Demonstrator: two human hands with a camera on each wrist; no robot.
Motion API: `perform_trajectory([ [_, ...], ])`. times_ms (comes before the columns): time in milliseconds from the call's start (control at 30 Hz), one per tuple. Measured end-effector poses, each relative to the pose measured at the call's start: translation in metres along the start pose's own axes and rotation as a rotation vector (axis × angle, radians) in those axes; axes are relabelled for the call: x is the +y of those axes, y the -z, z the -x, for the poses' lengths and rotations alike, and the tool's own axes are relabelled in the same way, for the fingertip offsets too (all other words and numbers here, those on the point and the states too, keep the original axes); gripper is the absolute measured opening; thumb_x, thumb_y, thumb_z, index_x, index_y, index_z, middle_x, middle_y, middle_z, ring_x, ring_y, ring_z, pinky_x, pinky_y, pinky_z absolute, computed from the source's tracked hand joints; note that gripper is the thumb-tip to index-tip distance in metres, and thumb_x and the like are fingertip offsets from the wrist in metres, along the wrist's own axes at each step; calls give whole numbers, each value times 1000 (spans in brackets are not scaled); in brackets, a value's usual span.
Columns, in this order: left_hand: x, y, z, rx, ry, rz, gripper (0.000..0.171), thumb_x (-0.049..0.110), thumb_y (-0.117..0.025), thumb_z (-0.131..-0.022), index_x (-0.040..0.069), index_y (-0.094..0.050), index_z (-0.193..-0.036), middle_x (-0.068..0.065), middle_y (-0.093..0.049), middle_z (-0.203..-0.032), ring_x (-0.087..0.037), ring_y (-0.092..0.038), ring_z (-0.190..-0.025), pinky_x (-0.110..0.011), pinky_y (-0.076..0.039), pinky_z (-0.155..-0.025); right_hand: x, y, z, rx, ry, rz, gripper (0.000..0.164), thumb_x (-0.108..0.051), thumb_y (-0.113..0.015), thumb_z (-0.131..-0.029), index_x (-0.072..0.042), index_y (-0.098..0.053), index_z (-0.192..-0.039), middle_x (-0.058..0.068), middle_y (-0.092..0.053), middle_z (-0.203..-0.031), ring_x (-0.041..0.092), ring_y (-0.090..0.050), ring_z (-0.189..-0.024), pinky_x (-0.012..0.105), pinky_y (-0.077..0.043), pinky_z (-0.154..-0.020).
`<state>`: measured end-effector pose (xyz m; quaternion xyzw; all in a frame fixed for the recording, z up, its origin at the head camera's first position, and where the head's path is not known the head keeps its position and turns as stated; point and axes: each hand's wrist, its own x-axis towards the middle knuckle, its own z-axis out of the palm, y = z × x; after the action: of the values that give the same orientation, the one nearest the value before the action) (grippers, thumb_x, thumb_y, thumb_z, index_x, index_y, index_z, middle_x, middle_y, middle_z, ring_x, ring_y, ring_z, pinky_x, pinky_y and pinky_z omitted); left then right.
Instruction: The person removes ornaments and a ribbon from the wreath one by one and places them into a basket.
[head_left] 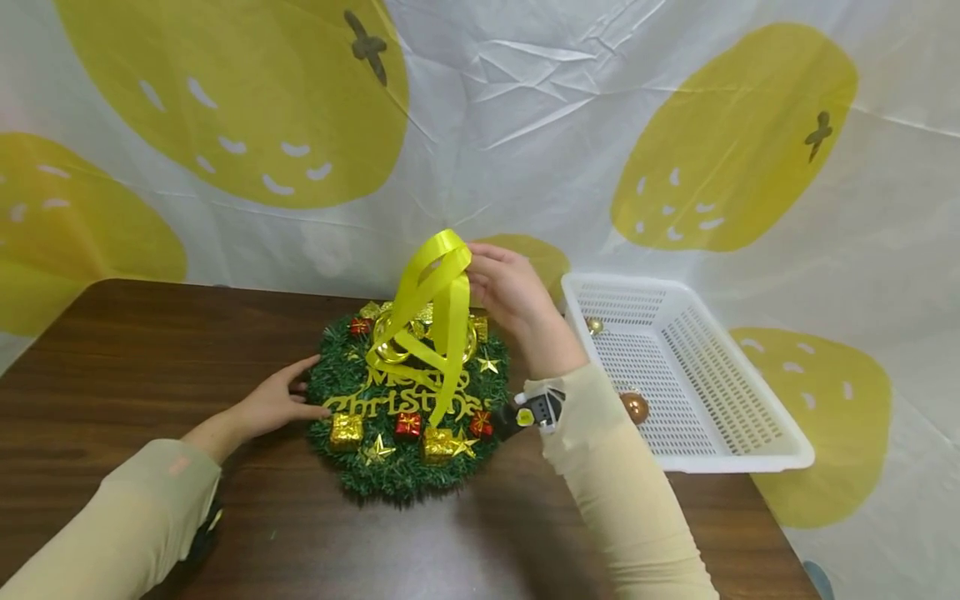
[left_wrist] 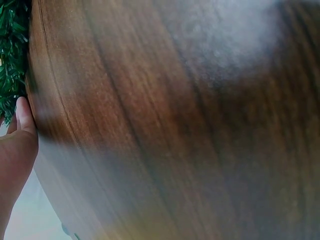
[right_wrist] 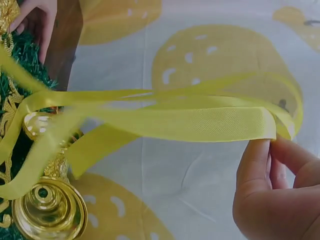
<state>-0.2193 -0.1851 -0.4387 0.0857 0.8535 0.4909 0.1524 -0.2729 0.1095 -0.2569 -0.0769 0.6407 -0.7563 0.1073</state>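
Observation:
A round green Christmas wreath lies on the brown table, trimmed with gold "Christmas" lettering, small gold and red gift boxes and gold stars. Gold bells sit near its far side. My right hand pinches a looped yellow ribbon between thumb and fingers, lifting it above the wreath; its loose tails hang over the bells and letters. At the wreath's left edge, my left hand holds the rim, thumb lying on the greenery and some fingertips hidden beside it. Only part of that hand shows in the left wrist view.
Right of the wreath stands a white plastic basket, holding a copper-coloured ball and a small gold ball. A pale curtain with large yellow fruit prints hangs behind the brown table.

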Motion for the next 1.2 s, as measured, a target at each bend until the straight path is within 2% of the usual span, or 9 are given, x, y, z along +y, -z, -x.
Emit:
perform_trajectory([
  [167,0,1,-1,3,3,-13,99,28,-72,-83,2,-4,-151,-39,-13,-146,-56,-32,-126,-55,-44,-96,-5,12,-3,51,-15,-49,40,0,-47,-95,11,-43,-133,-2,-66,-81,7,-63,-72,15,-53,-66],
  [400,1,3,1,3,8,-12,99,27,-72,-83,2,-4,-151,-38,-12,-146,-56,-31,-126,-56,-43,-98,-15,34,-4,79,-2,-235,39,1,-41,-97,9,-39,-136,-1,-64,-77,8,-61,-70,14,-52,-63],
  [500,1,3,2,5,9,-13,99,27,-72,-83,1,-4,-151,-39,-12,-146,-56,-31,-126,-57,-43,-98,-21,42,-3,84,2,-322,32,0,-40,-97,4,-45,-128,0,-63,-79,8,-61,-71,14,-52,-63],
  [600,1,4,3,6,8,-13,99,27,-72,-83,1,-4,-150,-39,-12,-146,-57,-31,-126,-57,-42,-98,-27,52,-3,94,0,-370,19,-1,-39,-98,-2,-52,-112,1,-62,-80,8,-60,-72,14,-52,-64],
  [667,1,4,4,7,8,-13,99,27,-72,-83,1,-4,-150,-39,-12,-146,-57,-31,-126,-57,-42,-98,-30,60,-3,97,1,-391,17,-1,-39,-98,-3,-55,-102,2,-61,-80,8,-59,-72,14,-52,-63],
  [800,1,4,4,7,9,-16,99,27,-72,-82,0,-4,-150,-39,-12,-145,-57,-32,-126,-57,-43,-98,-32,76,-3,89,1,-416,24,0,-38,-98,-4,-59,-89,2,-61,-81,9,-59,-74,15,-52,-65],
  [967,0,4,4,5,11,-16,99,27,-72,-82,1,-5,-150,-40,-13,-145,-57,-32,-126,-57,-43,-97,-34,95,-3,132,-18,-476,26,3,-39,-97,-3,-62,-85,4,-62,-84,11,-60,-78,17,-54,-69],
  [1200,0,3,5,-2,11,-7,99,27,-72,-83,1,-4,-151,-39,-12,-146,-57,-32,-126,-57,-43,-97,-38,120,3,195,-40,-555,30,5,-44,-95,1,-66,-76,7,-66,-78,14,-63,-74,21,-56,-66],
])
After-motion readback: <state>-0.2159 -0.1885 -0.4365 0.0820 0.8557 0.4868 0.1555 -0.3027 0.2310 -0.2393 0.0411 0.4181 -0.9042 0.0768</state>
